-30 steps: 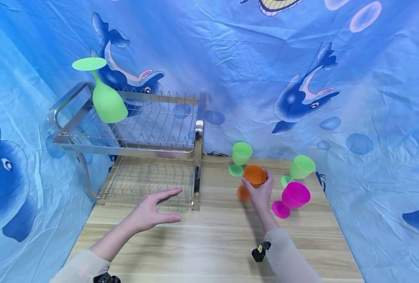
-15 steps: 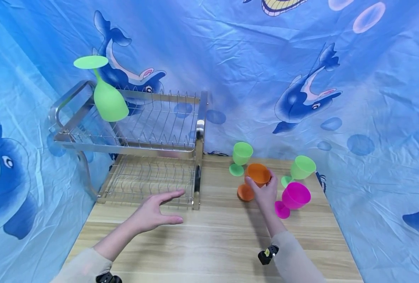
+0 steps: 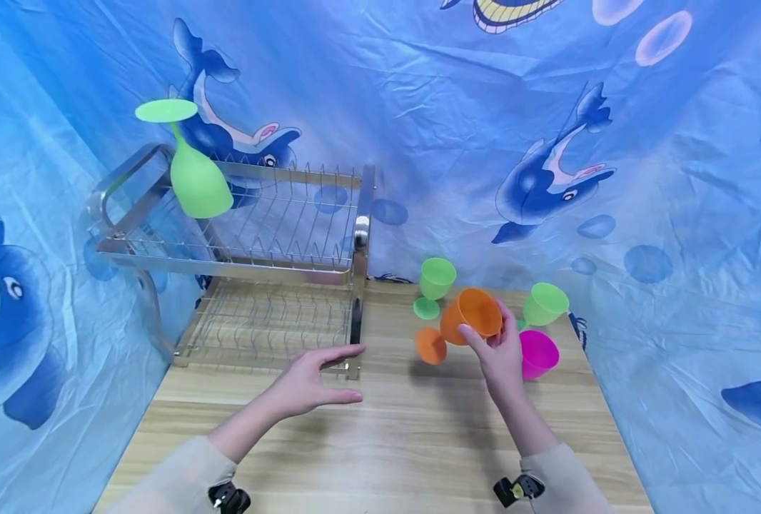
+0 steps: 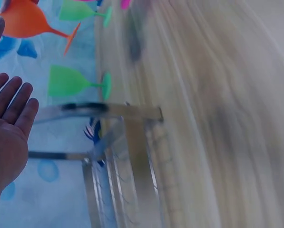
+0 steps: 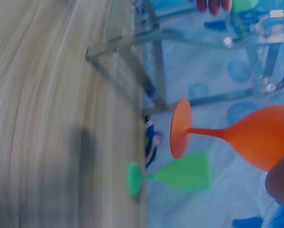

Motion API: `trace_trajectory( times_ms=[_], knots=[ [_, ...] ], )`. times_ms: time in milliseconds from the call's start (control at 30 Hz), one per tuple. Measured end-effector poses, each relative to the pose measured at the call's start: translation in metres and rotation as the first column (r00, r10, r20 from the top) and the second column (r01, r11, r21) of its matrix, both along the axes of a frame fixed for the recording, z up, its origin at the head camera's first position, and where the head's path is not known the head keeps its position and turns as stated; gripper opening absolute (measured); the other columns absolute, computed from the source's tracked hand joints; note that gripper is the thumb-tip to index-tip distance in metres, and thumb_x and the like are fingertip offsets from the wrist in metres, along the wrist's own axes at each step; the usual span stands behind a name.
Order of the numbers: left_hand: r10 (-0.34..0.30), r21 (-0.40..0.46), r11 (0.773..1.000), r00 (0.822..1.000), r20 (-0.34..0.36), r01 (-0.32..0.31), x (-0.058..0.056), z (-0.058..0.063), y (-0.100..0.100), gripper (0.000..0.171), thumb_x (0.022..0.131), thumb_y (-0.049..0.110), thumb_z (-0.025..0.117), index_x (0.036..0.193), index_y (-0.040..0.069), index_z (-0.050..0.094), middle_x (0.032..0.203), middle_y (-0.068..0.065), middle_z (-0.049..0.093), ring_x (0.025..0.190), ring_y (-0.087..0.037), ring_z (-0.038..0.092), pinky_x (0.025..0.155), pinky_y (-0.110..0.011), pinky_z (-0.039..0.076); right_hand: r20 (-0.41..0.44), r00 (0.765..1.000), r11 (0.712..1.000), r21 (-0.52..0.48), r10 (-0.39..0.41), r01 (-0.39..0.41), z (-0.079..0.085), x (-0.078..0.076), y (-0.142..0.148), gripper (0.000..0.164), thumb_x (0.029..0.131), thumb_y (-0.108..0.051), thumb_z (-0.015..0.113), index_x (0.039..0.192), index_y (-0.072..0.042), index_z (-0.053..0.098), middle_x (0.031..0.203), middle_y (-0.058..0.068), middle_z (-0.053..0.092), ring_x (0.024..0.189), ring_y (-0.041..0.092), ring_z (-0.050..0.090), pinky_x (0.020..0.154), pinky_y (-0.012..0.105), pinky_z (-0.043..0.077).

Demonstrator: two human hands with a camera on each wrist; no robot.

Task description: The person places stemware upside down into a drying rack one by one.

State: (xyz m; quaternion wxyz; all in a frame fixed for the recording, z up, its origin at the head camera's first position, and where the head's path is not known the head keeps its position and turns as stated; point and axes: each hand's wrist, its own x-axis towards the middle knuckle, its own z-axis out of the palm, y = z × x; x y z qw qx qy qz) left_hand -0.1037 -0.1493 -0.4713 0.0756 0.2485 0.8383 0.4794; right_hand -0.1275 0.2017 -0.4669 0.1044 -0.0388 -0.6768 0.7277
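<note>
My right hand [image 3: 502, 357] holds an orange goblet [image 3: 460, 321] by its bowl, tilted and raised off the table, its foot toward the left. In the right wrist view the goblet [image 5: 260, 135] shows its stem and round foot, with one fingertip at the bowl. My left hand [image 3: 313, 385] hovers in front of the rack with thumb and fingers spread, touching nothing. Just behind the orange goblet a green goblet [image 3: 437, 278] stands upright. Beyond my right hand are another green goblet [image 3: 545, 304] and a magenta goblet [image 3: 537, 355], partly hidden by the hand.
A two-tier metal dish rack [image 3: 278, 275] stands on the left of the wooden table [image 3: 380, 457]. On its upper tier a green goblet [image 3: 197, 178] sits upside down, leaning. Blue cloth [image 3: 432, 143] with dolphin prints hangs behind and at both sides.
The orange goblet has been lifted off the table and tilted, its bowl moving slightly right and up in my right hand. My left hand has shifted right, still spread.
</note>
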Motion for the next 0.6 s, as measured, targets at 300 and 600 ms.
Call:
trace_trajectory(
  times_ms=[300, 600],
  knots=[
    [-0.045, 0.067, 0.996, 0.994, -0.096, 0.052, -0.017, 0.014, 0.044, 0.069, 0.084, 0.030, 0.094, 0.145, 0.011, 0.067, 0.144, -0.003, 0.069, 0.132, -0.026, 0.066, 0.111, -0.037, 0.054, -0.136, 0.987, 0.994, -0.046, 0.090, -0.097, 0.015, 0.027, -0.021, 0.085, 0.089, 0.013, 0.076, 0.161, -0.006, 0.034, 0.151, 0.009, 0.051, 0.137, 0.024, 0.052, 0.113, 0.021, 0.047],
    [-0.028, 0.104, 0.994, 0.997, -0.067, 0.035, -0.026, 0.013, 0.063, 0.066, 0.086, 0.026, 0.093, 0.143, 0.008, 0.068, 0.142, -0.003, 0.070, 0.129, -0.025, 0.068, 0.109, -0.039, 0.056, -0.207, 0.966, 0.984, -0.055, 0.156, -0.171, 0.014, 0.036, -0.041, 0.084, 0.088, 0.016, 0.074, 0.160, -0.005, 0.036, 0.150, 0.012, 0.052, 0.136, 0.027, 0.054, 0.113, 0.025, 0.049]
  ],
)
